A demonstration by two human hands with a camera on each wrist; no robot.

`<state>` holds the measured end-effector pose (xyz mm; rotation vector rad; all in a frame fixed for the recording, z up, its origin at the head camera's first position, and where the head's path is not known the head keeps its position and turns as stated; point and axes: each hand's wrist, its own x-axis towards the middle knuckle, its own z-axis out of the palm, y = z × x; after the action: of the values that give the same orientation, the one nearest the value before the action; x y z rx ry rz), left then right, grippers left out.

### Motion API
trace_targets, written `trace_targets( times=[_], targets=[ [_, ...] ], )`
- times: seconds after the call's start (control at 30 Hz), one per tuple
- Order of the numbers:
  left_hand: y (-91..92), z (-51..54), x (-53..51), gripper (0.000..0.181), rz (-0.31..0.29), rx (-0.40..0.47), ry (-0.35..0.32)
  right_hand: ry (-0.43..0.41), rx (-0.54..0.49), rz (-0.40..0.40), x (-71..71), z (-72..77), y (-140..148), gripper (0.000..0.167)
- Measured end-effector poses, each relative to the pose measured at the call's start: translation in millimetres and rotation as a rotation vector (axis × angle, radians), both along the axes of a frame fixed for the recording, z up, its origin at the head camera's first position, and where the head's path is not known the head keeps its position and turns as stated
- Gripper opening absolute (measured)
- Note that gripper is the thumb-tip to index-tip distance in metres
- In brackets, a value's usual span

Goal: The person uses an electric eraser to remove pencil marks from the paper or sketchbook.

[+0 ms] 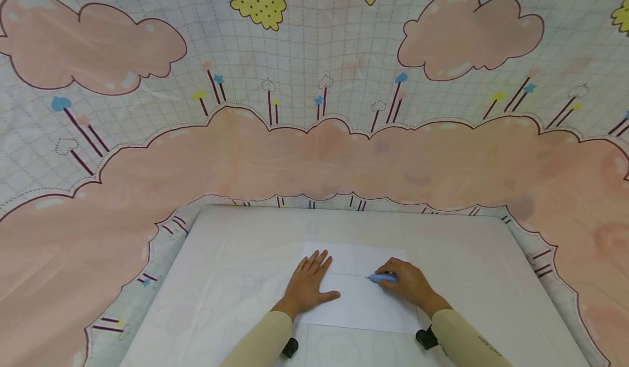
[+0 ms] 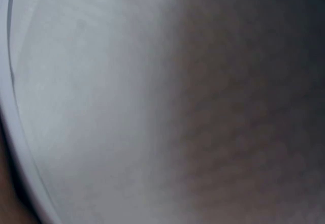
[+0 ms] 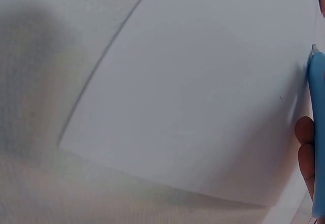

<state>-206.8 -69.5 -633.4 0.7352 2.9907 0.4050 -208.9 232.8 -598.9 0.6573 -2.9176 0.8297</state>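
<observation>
A white sheet of paper [image 1: 366,309] lies on the white tabletop, with a faint line running across it between the hands. My left hand [image 1: 308,286] rests flat on the left part of the sheet, fingers spread and thumb pointing right. On the right side, my right hand [image 1: 411,285] grips a thick blue pen-like tool [image 1: 385,277], its narrow tip at the right end of the line. In the right wrist view the same blue tool [image 3: 318,127] shows a small metallic tip, with fingertips [image 3: 305,155] curled against it. Blur fills most of the left wrist view.
The white table [image 1: 236,258] reaches past the sheet on both sides. A faint rectangular outline [image 1: 363,330] shows near the front. Dark wrist devices [image 1: 426,338] sit under both sleeves. Behind hangs a cloth printed with pink clouds [image 1: 472,34].
</observation>
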Motion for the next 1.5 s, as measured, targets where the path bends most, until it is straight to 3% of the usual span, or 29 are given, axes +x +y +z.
trace_targets(
  times=[0.5, 0.73, 1.5],
  targets=[
    [1.1, 7.4, 0.0, 0.096, 0.01, -0.033, -0.035, -0.017, 0.01, 0.013, -4.9, -1.3, -13, 0.017],
    [0.8, 1.7, -1.4, 0.097, 0.013, -0.063, -0.029, -0.029, 0.005, 0.003, -3.9, -0.2, -18, 0.018],
    [-1.8, 0.6, 0.4, 0.097, -0.006, -0.003, 0.01, 0.003, 0.03, -0.019, 2.3, 0.8, 1, 0.018]
  ],
)
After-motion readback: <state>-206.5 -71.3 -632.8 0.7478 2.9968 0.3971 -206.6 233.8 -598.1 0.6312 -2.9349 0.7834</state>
